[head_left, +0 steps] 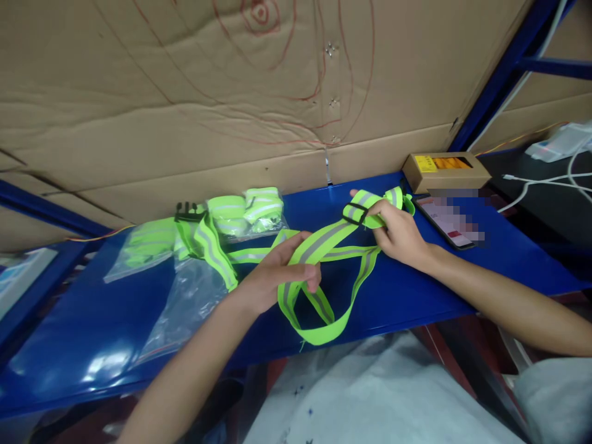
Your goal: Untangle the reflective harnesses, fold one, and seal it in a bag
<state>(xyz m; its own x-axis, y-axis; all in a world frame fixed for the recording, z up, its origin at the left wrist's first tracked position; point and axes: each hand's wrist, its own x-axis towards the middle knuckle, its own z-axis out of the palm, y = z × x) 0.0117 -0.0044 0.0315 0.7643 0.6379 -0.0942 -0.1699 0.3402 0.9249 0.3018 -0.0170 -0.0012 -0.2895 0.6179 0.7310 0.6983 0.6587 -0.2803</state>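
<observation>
A neon yellow-green reflective strap (321, 243) with a grey stripe runs between my two hands. My left hand (282, 271) pinches it between thumb and fingers, and a loop of it hangs below over the table edge. My right hand (393, 228) is closed on the strap beside a black slider buckle (355, 213), through which the strap is threaded. Part of the strap trails left behind my left hand. A black side-release clip (189, 211) sits on the strap at the left. My right fingers partly hide the strap's far end.
Folded straps in clear bags (245, 209) lie at the back of the blue table (393, 308), with another bagged strap (150, 240) further left. A flat clear bag (185, 302) lies in front. At right are a phone (446, 222), a cardboard box (446, 172) and white cables (531, 182).
</observation>
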